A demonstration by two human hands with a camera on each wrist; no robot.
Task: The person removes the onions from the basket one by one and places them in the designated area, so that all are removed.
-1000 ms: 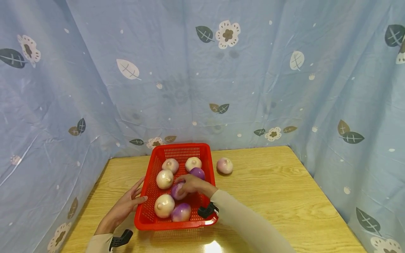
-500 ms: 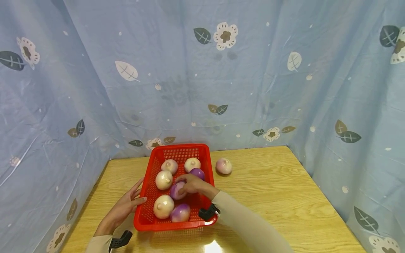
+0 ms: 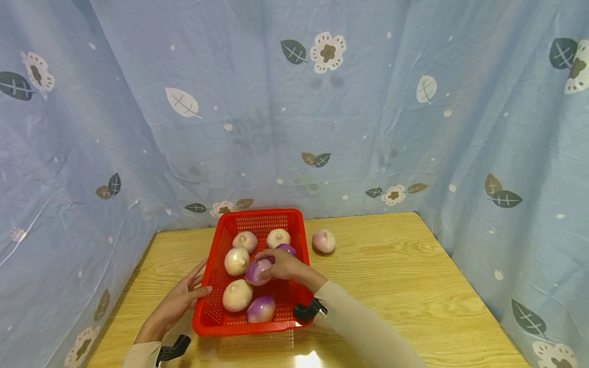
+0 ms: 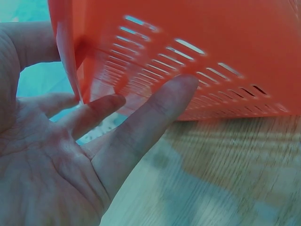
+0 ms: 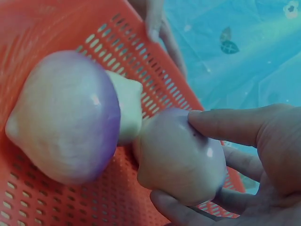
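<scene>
My right hand (image 3: 284,266) pinches a purple-and-white onion (image 3: 258,271) between thumb and fingers, over the middle of a red plastic basket (image 3: 250,329). In the right wrist view that onion (image 5: 181,157) sits between the thumb and the fingertips, and a larger white-purple onion (image 5: 66,117) lies beside it. Along the basket's left side, my left hand (image 3: 179,299) touches the wall with its fingers fairly straight. The left wrist view shows the left hand (image 4: 94,141) against the slotted red wall (image 4: 225,37), one finger reaching behind the rim.
Several other onions lie in the basket, among them a white onion (image 3: 237,295) and a purple onion (image 3: 261,309) near the front. Outside, to the right, a pale pink onion (image 3: 324,241) rests on the wooden table (image 3: 391,286). A blue patterned curtain (image 3: 248,128) hangs behind and at both sides.
My right hand and the onion in it have shifted slightly up from where they were. The left hand stays at the basket's left side. The head view has drifted a little.
</scene>
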